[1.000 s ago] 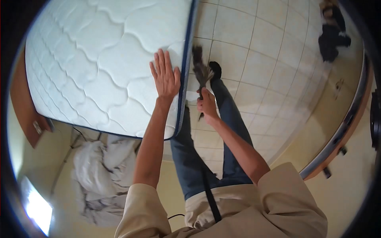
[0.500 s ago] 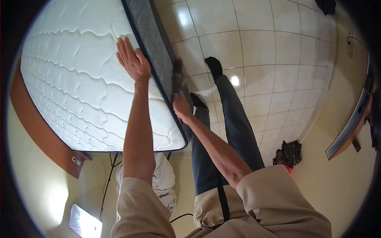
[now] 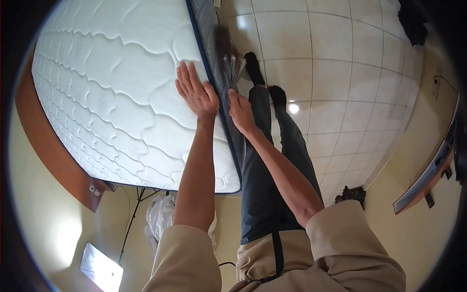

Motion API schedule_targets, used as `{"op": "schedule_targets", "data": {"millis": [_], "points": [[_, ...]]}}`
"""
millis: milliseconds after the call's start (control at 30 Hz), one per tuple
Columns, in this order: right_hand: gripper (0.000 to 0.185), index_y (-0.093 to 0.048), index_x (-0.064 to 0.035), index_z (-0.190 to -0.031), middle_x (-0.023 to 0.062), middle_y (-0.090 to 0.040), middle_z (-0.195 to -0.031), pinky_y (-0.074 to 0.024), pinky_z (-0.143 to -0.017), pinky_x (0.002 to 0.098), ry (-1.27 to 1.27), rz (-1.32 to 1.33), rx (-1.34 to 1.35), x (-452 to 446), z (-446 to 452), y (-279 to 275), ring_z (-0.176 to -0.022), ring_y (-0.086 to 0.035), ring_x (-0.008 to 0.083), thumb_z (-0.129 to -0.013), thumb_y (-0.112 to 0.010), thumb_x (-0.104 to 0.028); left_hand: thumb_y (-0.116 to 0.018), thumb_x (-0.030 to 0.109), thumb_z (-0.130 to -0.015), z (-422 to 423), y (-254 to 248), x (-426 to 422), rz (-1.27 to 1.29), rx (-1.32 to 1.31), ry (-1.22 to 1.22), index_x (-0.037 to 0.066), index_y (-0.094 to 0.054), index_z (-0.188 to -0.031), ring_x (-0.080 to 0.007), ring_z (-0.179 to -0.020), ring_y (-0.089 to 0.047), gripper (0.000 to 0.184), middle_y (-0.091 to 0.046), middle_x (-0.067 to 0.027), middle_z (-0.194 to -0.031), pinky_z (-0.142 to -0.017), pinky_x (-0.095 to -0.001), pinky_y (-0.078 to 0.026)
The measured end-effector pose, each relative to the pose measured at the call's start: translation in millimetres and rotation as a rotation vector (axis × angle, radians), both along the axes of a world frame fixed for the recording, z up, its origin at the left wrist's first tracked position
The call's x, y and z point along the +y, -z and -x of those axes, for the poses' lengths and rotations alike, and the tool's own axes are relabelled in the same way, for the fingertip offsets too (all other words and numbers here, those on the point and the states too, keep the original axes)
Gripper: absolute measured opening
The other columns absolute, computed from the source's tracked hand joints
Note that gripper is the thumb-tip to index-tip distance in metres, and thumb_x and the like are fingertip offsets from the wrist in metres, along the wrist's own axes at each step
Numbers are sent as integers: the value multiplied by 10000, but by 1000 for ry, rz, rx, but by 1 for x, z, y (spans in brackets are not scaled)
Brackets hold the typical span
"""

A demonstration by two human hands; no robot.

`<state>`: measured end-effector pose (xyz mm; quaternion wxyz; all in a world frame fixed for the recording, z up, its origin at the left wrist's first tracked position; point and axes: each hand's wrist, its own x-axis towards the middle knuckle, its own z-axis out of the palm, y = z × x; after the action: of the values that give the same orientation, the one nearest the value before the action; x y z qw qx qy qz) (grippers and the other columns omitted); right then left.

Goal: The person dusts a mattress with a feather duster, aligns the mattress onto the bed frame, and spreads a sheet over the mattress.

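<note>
A white quilted mattress with a dark blue edge and a grey side fills the left of the view. My left hand lies flat on its top near the edge, fingers spread. Beside the mattress's grey side, my right hand is closed around the handle end of a feather duster. The duster's greyish bristles fan out against or close to that side, and its dark far end is blurred. The handle is mostly hidden by my fingers.
My legs and dark socks stand on the tiled floor right of the mattress. A brown headboard borders the left. Below are a lit lamp and white bedding. Dark items lie at the lower right and upper right.
The view has shifted over the bed and floor. My right hand has moved the duster along the mattress side, and my feet have changed position. My left hand stays flat on the mattress.
</note>
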<state>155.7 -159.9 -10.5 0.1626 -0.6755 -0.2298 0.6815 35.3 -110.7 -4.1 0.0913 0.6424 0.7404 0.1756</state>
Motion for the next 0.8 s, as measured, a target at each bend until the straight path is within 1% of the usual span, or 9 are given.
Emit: {"op": "schedule_targets", "data": {"millis": [67,167,267,400,467,500,633,733,800], "points": [[548,-644,82,-944,342,-642,-884,-488,-791,512,-66,-254,76,23,-2,-7,-936,-631,511,-1034,-410,-406,-384,234,-935,3,-1,-2,13,-7,13,31,-366,-1522,-365,-1504,-233,621,-308,-184,-1605,-1205,-529,-97],[524,-637,76,-932,317,-652,-870,-478,-767,514,-143,-372,-34,44,7,23,-916,-631,508,-1040,-405,-381,-396,227,-942,8,-1,10,47,-35,28,22,-345,-1530,-366,-1510,-213,625,-294,-193,-1609,-1205,-527,-79],[496,-630,69,-926,311,-660,-880,-460,-760,527,-94,-287,-59,50,18,65,-929,-626,505,-1046,-403,-355,-449,201,-962,11,-14,26,121,-172,40,-2,-303,-1539,-378,-1522,-166,629,-281,-220,-1606,-1209,-541,-29],[501,-601,62,-872,257,-642,-782,-452,-723,489,-51,-306,-119,104,26,36,-785,-637,436,-1053,-402,-360,-427,247,-996,34,-4,121,35,-101,88,63,-292,-1557,-348,-1522,-174,606,-245,-163,-1631,-1214,-547,-62],[532,-547,33,-794,68,-514,-645,-409,-639,386,-13,-298,-4,113,20,36,-642,-506,191,-1074,-385,-389,-432,252,-998,48,2,172,-43,-40,87,71,-316,-1547,-343,-1513,-199,589,-276,-150,-1621,-1213,-555,-86],[541,-496,-16,-751,-12,-400,-650,-352,-594,334,-80,-522,-48,128,15,26,-648,-369,95,-1080,-373,-427,-439,253,-993,52,2,192,-70,-29,92,70,-332,-1537,-340,-1509,-212,583,-292,-148,-1613,-1211,-558,-99],[521,-508,-35,-759,-14,-414,-657,-351,-602,338,-180,-452,-91,162,15,32,-651,-363,104,-1078,-385,-428,-441,230,-1009,58,-5,233,-41,13,70,25,-280,-1550,-359,-1511,-203,601,-256,-189,-1621,-1225,-535,-112],[653,-585,76,-858,163,-576,-714,-437,-709,421,-150,-366,-79,171,28,35,-705,-535,254,-1066,-322,-483,-462,222,-991,60,-7,233,-42,-26,80,4,-291,-1539,-363,-1503,-227,614,-290,-205,-1601,-1221,-539,-125],[680,-601,86,-874,167,-601,-737,-443,-728,425,-132,-294,-70,176,30,33,-726,-554,266,-1062,-319,-504,-439,252,-1018,61,-9,233,-78,-30,78,-28,-359,-1501,-376,-1491,-256,564,-320,-216,-1584,-1214,-524,-166]]}}
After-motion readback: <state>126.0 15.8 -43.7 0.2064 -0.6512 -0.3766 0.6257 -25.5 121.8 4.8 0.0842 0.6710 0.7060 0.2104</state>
